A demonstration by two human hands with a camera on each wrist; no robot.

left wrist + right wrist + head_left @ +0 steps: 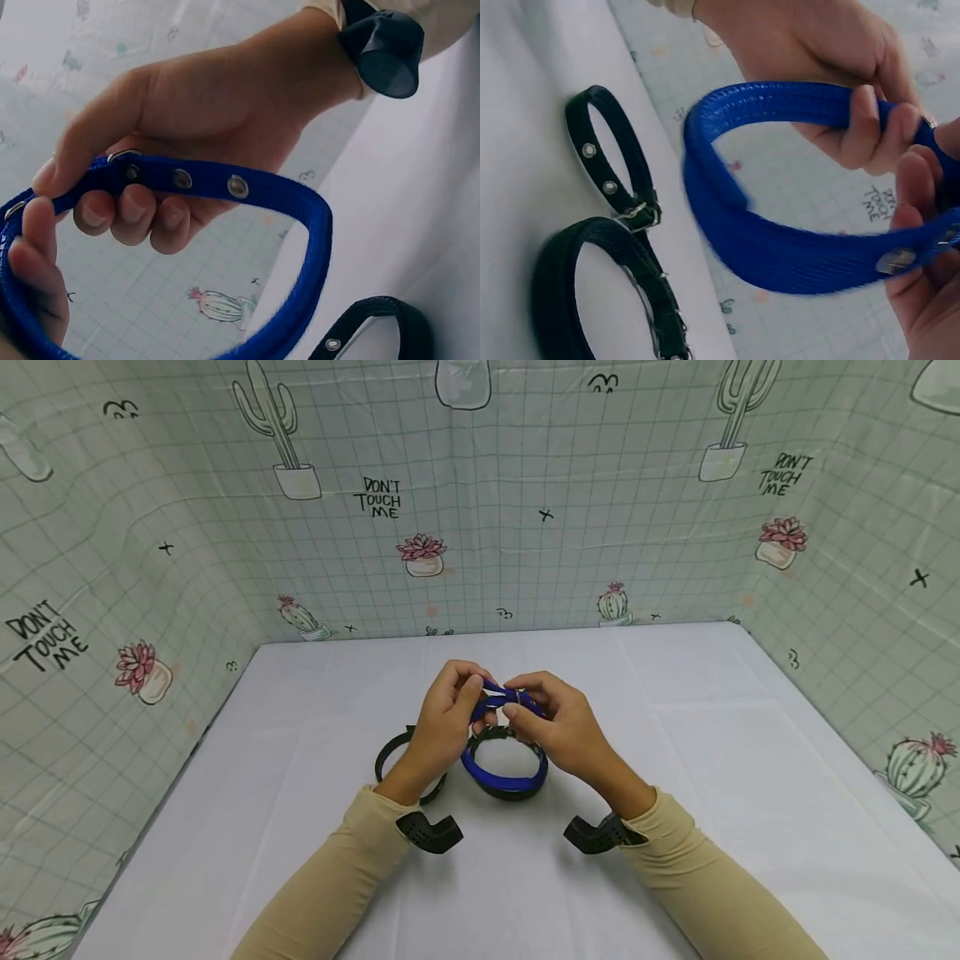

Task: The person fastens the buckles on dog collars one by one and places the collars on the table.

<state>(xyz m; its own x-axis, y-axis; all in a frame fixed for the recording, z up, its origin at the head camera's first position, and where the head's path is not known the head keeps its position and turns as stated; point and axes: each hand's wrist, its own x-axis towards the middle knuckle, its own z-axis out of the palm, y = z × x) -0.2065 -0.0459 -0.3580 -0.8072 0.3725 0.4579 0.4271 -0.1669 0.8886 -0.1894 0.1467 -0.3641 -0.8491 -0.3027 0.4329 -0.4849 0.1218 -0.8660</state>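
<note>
A blue collar [795, 259] with metal eyelets and a buckle is held as a loop between both hands above the table. My left hand [450, 706] pinches the strap near the buckle; in the left wrist view the thumb lies on top and fingers curl beneath. My right hand [562, 727] pinches the strap close beside it, near an eyelet. In the head view the blue loop's lower part lines up over a dark collar [510, 794]. Another dark collar [577, 133], with eyelets and a metal buckle, lies on the table, partly hidden by the left hand in the head view.
The white-covered table [675, 760] spreads around the hands. A hanging cloth [510, 568] printed with grid lines and cacti surrounds the table at the back and sides. Each wrist wears a black camera mount [431, 832].
</note>
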